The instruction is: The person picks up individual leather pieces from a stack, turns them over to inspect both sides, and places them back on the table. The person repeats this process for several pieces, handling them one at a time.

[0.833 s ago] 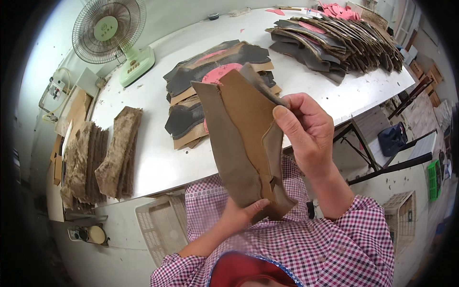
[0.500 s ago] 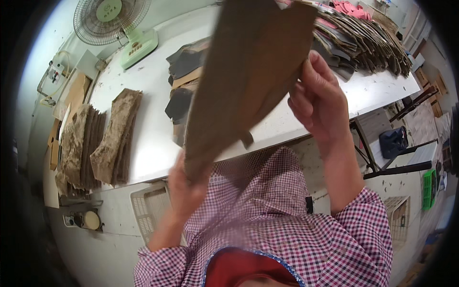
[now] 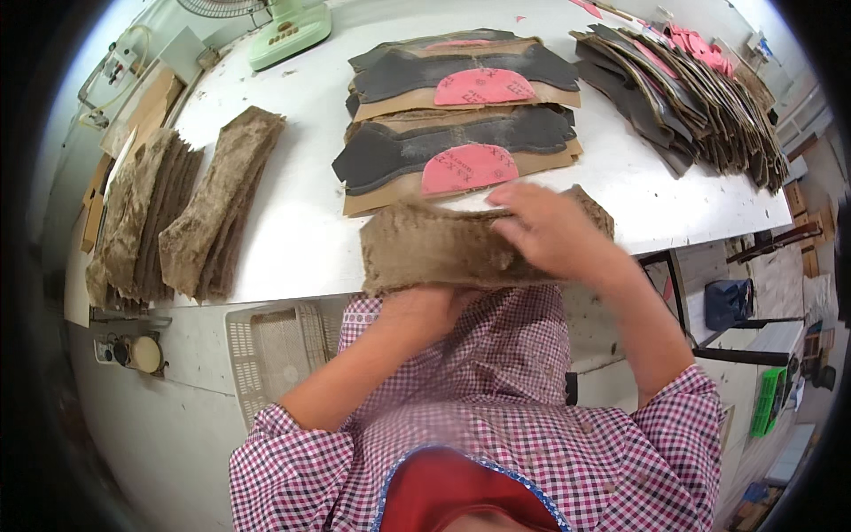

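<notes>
One brown fuzzy lining piece (image 3: 443, 248), held flat at the near edge of my white surface (image 3: 301, 222), right hand (image 3: 550, 232) pressed open on top, left hand (image 3: 425, 306) gripping underneath; laying-down step, next move needs careful alignment, I judge.

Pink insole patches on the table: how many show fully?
2: one pink patch on the farther dark piece, one on the nearer. More pink edges peek from the right stack; others may be hidden.
</notes>
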`<move>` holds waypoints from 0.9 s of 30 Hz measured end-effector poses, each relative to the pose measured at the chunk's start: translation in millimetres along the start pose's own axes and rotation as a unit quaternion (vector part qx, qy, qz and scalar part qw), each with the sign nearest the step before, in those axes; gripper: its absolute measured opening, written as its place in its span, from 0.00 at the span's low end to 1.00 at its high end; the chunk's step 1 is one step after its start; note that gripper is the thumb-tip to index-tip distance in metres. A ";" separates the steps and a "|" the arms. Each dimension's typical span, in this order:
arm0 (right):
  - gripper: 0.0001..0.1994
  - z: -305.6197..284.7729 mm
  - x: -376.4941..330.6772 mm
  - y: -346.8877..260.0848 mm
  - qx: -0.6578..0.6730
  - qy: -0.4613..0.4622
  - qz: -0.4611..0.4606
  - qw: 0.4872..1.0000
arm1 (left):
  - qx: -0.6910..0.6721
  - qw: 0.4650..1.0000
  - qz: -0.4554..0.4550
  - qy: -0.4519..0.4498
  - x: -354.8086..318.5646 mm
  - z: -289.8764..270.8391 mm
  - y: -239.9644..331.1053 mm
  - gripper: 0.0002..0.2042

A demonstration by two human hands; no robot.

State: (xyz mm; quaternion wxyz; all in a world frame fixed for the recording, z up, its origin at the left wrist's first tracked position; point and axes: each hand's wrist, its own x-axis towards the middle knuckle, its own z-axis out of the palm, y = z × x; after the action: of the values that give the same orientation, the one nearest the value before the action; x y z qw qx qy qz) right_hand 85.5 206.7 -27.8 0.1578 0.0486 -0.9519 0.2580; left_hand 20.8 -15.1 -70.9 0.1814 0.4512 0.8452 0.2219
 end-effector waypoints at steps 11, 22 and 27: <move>0.22 45.0 -20.0 -15.6 -0.120 -0.103 -0.008 0.987 | -0.558 0.797 -0.190 0.131 -12.2 -65.0 -58.7 0.16; 0.23 43.9 -23.1 -16.9 -0.068 -0.095 0.006 0.993 | -0.185 0.948 -0.125 0.225 23.3 -54.3 -93.6 0.08; 0.23 46.7 -24.1 -15.6 -0.075 -0.075 -0.007 0.994 | -0.344 0.906 -0.144 0.199 15.7 -64.6 -91.9 0.10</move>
State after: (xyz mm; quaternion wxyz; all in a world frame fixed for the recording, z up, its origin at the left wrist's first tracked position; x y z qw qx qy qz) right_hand 98.1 169.9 -66.4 0.0907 0.0626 -0.9775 0.1801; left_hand -82.9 -61.0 -68.1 0.1830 0.1809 0.7906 0.5556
